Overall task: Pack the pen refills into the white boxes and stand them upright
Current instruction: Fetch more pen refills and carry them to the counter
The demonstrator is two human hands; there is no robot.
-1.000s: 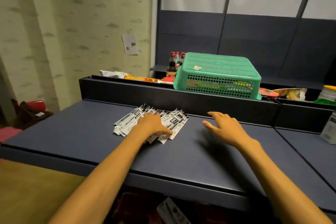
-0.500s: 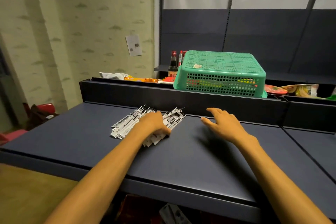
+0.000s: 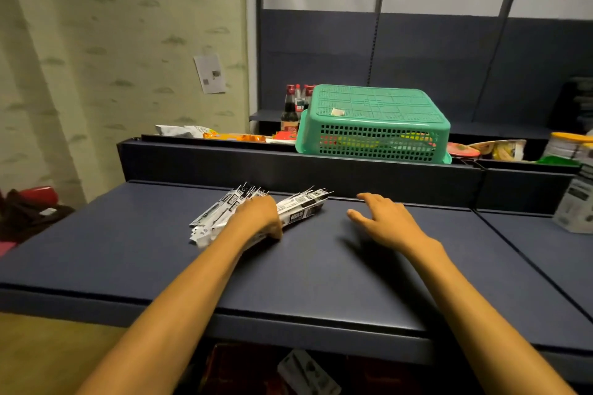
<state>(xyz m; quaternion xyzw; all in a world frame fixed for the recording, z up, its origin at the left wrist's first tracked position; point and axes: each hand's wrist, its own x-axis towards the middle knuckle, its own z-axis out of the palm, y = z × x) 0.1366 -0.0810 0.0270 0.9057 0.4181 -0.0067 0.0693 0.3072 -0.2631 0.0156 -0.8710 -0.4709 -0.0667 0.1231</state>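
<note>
Green basket [image 3: 375, 125] sits upturned over colourful packets [image 3: 369, 142].

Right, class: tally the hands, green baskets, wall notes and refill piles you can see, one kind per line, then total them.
Hands: 2 (left hand, right hand)
Green basket: 1
Wall note: 1
Refill pile: 1
Total: 5

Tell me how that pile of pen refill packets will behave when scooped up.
The pen refill packets look thin and glossy, so they will probably slide and fan apart. They seem light and somewhat bendy. The left hand curls over them; the right hand could help square them.
</note>
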